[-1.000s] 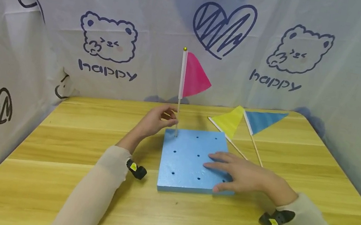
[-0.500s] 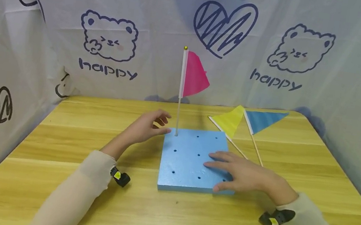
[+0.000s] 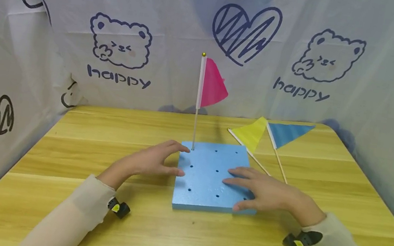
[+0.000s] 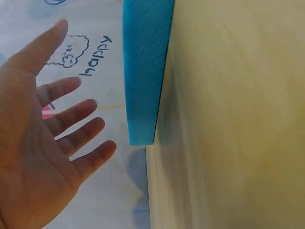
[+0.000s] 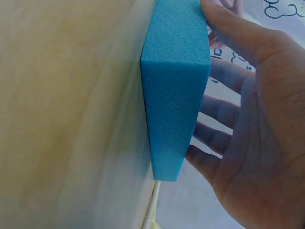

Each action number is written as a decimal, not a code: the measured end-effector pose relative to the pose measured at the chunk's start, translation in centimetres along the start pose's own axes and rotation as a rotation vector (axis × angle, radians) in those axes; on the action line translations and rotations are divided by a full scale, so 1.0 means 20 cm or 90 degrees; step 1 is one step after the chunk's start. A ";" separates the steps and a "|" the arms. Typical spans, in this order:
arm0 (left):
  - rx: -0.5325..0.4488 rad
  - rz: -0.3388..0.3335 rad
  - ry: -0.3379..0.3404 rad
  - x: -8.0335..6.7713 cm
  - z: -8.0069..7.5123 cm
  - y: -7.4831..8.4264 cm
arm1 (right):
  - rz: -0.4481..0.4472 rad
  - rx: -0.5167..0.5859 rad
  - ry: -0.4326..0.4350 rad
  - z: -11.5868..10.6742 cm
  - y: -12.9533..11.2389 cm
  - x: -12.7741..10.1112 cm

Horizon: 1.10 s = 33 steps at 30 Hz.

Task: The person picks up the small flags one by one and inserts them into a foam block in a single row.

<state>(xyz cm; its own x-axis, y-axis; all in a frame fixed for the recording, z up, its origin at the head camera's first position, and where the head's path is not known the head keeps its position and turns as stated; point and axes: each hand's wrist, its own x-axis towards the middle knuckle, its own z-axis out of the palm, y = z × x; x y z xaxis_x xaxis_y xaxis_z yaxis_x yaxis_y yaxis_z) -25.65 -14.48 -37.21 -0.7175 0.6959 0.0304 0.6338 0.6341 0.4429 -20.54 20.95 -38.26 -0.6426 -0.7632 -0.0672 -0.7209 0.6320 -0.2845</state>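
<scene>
A blue foam board [image 3: 201, 183] with several small holes lies flat on the table. In its far-left hole a pink flag [image 3: 215, 85] stands upright on a thin stick. My left hand [image 3: 151, 161] hovers at the board's left edge, fingers spread and holding nothing; in the left wrist view the hand [image 4: 43, 143] is apart from the foam's side. On the board's right part rests my right hand [image 3: 267, 191], its fingers stretched out. The right wrist view shows that hand's fingertips touching the top of the foam block [image 5: 176, 100].
A yellow flag [image 3: 250, 134] and a blue flag [image 3: 288, 134] lie on the wooden table [image 3: 103, 138], behind and right of the board, their sticks pointing toward the right hand. A printed white cloth [image 3: 180, 31] hangs around the table.
My left hand has let go of the pink flag's stick and moved down and left, toward the board's left edge. The flag stays upright. The right hand has not moved.
</scene>
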 end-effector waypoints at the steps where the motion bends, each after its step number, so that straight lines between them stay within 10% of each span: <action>1: 0.012 0.003 -0.012 -0.01 0.01 0.01 | 0.000 0.001 -0.001 0.00 0.00 0.00; 33: 0.105 0.020 -0.153 -0.07 0.09 0.06 | -0.016 -0.006 0.096 -0.02 0.06 0.00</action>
<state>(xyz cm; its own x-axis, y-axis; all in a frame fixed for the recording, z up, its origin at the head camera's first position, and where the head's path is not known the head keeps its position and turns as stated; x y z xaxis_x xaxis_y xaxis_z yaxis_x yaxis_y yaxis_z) -23.35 -14.02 -38.36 -0.6194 0.7641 -0.1803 0.7076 0.6429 0.2933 -21.47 21.73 -38.14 -0.6559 -0.7502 0.0835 -0.7386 0.6152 -0.2756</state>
